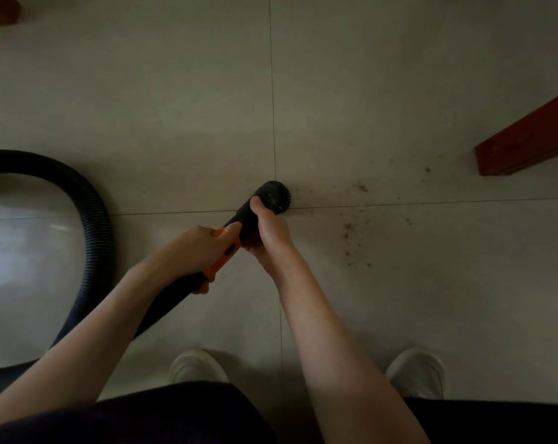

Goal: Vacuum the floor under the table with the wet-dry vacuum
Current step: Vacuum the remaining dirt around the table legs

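Both hands grip the vacuum wand, left hand point(194, 248) on the orange handle point(228, 251), right hand point(268, 229) behind the brush nozzle point(272, 197); sweeping is under way, so next guide it right across the debris point(354, 225).

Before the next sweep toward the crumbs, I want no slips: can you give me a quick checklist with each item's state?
1. Left hand grips the orange handle: ok.
2. Right hand grips the wand behind the brush nozzle: ok.
3. Nozzle touching the floor: cannot tell.
4. Debris lies right of the nozzle, path open: ok.
5. Hose loops left, unkinked: ok.
6. Suction on: cannot tell.
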